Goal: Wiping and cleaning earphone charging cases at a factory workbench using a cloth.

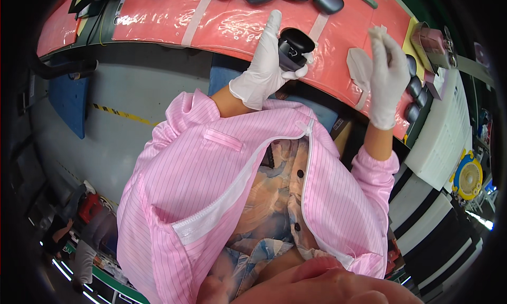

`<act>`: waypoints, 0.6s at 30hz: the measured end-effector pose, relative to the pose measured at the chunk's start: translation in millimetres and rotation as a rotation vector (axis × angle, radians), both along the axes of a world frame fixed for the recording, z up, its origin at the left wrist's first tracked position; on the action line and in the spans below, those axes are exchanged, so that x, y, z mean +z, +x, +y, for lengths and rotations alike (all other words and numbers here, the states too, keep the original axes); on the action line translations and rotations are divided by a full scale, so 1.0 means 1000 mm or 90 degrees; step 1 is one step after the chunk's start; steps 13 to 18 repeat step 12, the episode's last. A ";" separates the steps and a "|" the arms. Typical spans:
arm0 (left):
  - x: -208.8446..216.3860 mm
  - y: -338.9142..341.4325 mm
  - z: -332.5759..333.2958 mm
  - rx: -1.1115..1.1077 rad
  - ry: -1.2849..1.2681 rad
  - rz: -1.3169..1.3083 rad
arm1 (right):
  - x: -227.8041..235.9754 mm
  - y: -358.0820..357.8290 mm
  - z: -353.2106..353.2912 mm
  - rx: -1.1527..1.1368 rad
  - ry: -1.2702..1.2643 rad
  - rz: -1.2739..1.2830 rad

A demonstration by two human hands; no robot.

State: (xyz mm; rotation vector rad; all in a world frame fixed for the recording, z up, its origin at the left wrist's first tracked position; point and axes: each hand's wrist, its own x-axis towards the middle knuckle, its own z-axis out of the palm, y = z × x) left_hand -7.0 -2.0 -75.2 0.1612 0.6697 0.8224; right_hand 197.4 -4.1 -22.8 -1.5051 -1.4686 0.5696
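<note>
My left hand, in a white glove, is closed round a dark, glossy earbud charging case. Its lid is up, and one finger of that hand stretches out past the case. Over the right part of the mat is my gloved right hand, its fingertips pinched together; whatever is between them is too small to name. A flat white piece, perhaps cloth, is beside that hand. Along the mat's far edge sit several closed dark cases, the nearest just beyond my left hand.
Glossy red mat covers the bench. More dark cases line its right side, near a pink-and-metal container. A small green piece lies at the far right. A yellow-and-blue fan stands off to the right.
</note>
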 end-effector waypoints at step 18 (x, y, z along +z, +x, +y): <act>-0.025 -0.123 -0.036 -0.077 0.259 -0.200 | -0.044 0.029 -0.024 0.178 -0.032 -0.378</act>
